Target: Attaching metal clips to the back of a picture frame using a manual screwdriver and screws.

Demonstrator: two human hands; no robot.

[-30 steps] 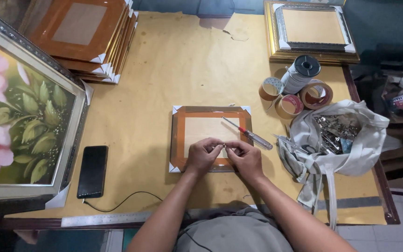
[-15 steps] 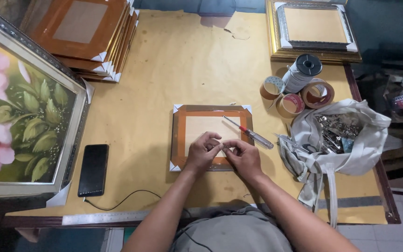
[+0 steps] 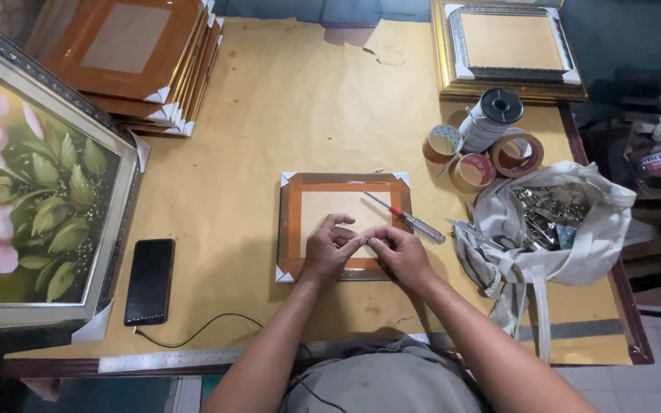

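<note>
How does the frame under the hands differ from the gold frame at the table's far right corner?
The small frame has an orange-brown taped border; the gold frame has an ornate gilt and silver moulding. The small frame lies near the table's front edge under the left hand and right hand, with a screwdriver across it; the gold frame lies untouched and looks larger. Both lie flat, back up, with white corner protectors.

A small picture frame [image 3: 343, 226] lies face down and flat on the worktop [image 3: 269, 115], square to its edge: orange-brown border, pale backing panel, white protectors on the corners, its near edge partly covered.
</note>
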